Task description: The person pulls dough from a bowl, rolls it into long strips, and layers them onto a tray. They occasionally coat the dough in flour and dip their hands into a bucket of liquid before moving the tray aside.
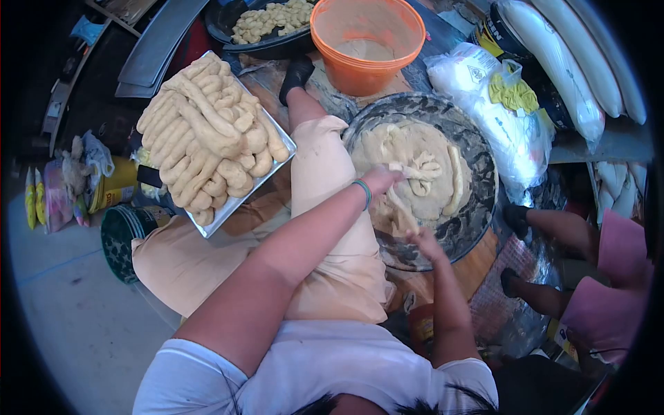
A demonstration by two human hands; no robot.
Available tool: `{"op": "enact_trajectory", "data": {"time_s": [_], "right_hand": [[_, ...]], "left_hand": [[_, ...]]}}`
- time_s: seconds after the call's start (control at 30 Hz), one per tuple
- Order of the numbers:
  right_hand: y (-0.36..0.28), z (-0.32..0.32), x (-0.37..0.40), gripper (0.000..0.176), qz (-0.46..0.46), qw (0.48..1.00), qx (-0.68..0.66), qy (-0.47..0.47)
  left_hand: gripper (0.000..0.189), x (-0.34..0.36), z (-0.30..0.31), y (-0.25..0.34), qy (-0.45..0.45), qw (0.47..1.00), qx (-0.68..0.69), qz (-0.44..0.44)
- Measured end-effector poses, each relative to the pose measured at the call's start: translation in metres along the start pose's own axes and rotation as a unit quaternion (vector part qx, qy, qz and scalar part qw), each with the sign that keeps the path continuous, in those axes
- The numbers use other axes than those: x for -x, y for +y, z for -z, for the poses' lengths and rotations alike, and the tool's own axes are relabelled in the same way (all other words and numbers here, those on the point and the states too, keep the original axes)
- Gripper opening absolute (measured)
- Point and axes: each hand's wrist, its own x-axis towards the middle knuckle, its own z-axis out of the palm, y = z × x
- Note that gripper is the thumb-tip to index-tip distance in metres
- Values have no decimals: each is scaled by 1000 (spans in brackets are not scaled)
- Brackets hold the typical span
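Observation:
A round black basin (pixel 486 149) holds a bed of pale flour (pixel 387 142) with dough pieces on it. Over its near left part, my left hand (pixel 380 181), with a green band at the wrist, is closed on a dough strip (pixel 399 207). That strip slants down to my right hand (pixel 427 244), whose fingers are closed at its lower end near the basin's near side. A looped, twisted dough piece (pixel 425 174) lies just right of my left hand. Farther right, a long dough roll (pixel 454 180) rests on the flour. My fingertips are partly hidden.
On the left, a metal tray (pixel 283 158) carries a high pile of dough strips (pixel 207 131). Behind stand an orange bucket (pixel 360 72) and a dark basin (pixel 259 47) of dough pieces. Plastic bags (pixel 498 117) lie at the right, near another person's legs (pixel 564 232).

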Motion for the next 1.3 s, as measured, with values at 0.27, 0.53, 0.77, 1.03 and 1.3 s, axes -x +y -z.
{"op": "enact_trajectory", "data": {"time_s": [0.27,0.53,0.77,1.03,1.3], "right_hand": [[-113,48,-23,29,104,978,-155,94],[0,10,-127,66,60,931,-164,322],[-2,-77,-110,90,-112,879,226,404],[47,-80,-109,57,33,910,131,391],[47,-122,-66,32,65,994,87,16]], "left_hand": [[48,21,0,34,29,983,172,-49],[51,8,3,29,-10,998,62,-14],[41,3,-2,28,-11,998,57,-9],[35,-10,-6,20,-25,998,54,1],[36,-10,-11,25,-15,999,13,-25]]}}
